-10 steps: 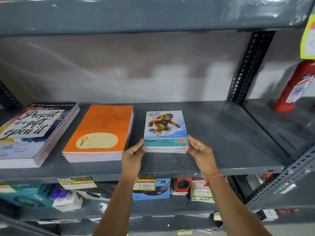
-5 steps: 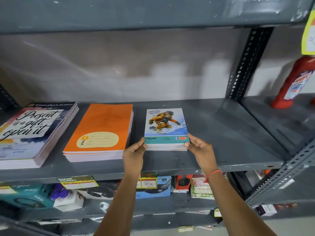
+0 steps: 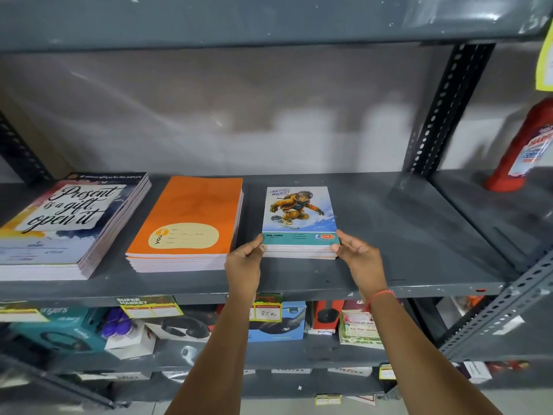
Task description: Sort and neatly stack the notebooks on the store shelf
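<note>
Both hands [image 3: 244, 263] [image 3: 360, 259] flank small notebook stack [image 3: 299, 217] — grey shelf [image 3: 389, 235].

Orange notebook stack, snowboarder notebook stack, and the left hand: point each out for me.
orange notebook stack [image 3: 194, 211], head view, middle of top cover.
snowboarder notebook stack [image 3: 299, 212], head view, cover picture.
left hand [image 3: 244, 265], head view, back of hand.

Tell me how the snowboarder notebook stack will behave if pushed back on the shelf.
The snowboarder stack lies flat and low, so it probably slides rather than tips. Its covers look glossy, so the top notebooks may skew unless the left hand and right hand steady both corners. On the smooth metal shelf it likely glides easily.
</note>
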